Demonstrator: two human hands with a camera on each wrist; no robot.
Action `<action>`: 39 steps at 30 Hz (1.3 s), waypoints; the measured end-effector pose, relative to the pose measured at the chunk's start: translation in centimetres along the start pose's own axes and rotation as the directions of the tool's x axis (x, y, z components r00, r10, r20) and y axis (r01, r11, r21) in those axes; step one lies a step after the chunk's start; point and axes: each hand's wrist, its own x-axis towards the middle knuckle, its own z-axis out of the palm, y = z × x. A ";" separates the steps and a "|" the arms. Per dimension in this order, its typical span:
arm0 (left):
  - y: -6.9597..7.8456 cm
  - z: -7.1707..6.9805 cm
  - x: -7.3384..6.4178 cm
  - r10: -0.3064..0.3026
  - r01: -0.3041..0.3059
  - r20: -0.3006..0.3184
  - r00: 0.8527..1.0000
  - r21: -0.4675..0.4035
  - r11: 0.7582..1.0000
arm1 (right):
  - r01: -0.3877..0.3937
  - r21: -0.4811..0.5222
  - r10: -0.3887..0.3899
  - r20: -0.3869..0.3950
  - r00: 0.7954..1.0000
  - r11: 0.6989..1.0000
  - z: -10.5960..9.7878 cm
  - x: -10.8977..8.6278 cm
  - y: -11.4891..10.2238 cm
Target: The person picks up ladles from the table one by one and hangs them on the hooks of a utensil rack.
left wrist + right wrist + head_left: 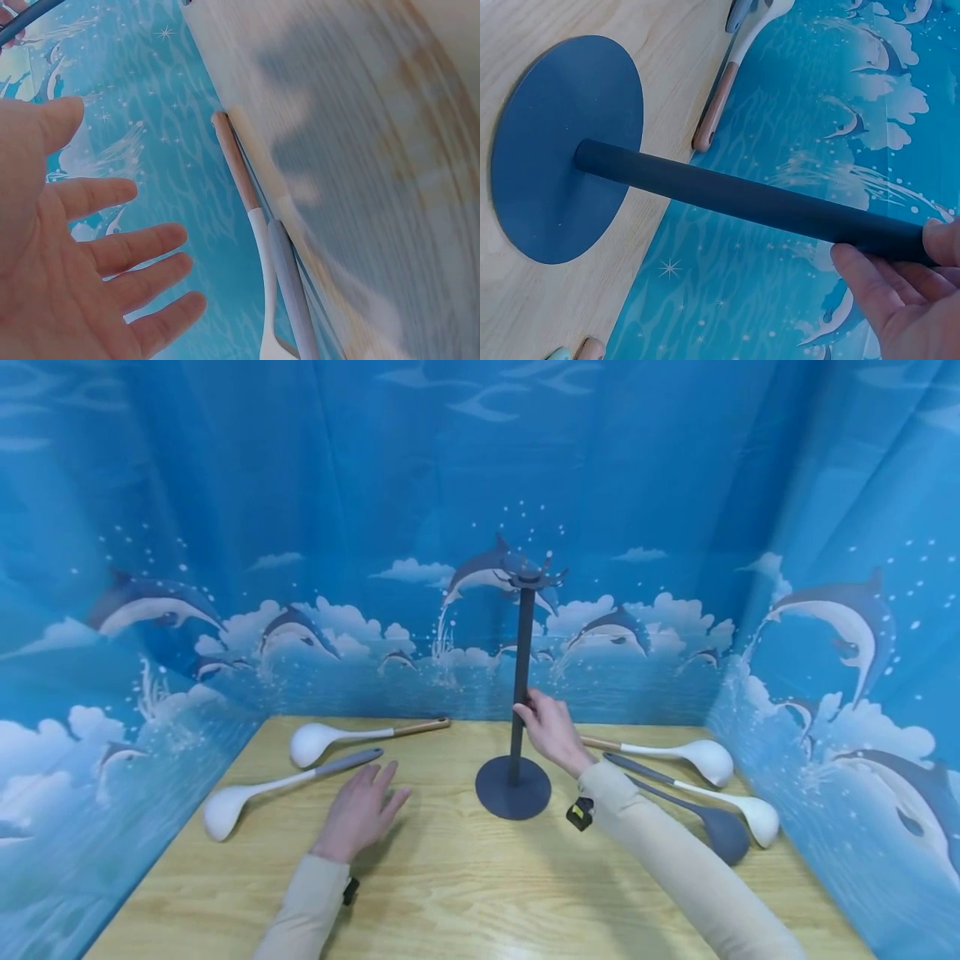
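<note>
A dark utensil stand (522, 677) with a round base and hooks at its top is upright on the table. My right hand (553, 727) grips its post about midway up, thumb and fingers on either side, as the right wrist view also shows. My left hand (363, 810) hovers over the table at the left, fingers spread and holding nothing. Nearest to it lies a white ladle with a grey handle (292, 785). Behind that one is a white ladle with a wooden handle (360, 735).
Right of the stand lie a white ladle with a wooden handle (667, 752), a white ladle with a grey handle (720, 797) and a dark grey ladle (712, 827), partly hidden by my sleeve. A blue dolphin-print curtain (375, 485) encloses the wooden table (465, 893) on three sides.
</note>
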 end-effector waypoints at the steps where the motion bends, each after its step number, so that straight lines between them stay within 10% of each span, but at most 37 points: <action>1: 0.0 0.0 0.0 -0.003 0.003 0.004 1.000 0.000 1.000 | 0.000 0.002 0.000 0.001 1.000 1.000 0.0 -0.1 0.0; 39: -0.3 -0.8 0.2 0.032 -0.031 -0.063 0.998 0.012 0.999 | 0.001 0.084 0.001 -0.017 1.000 0.996 -0.3 -2.2 -0.8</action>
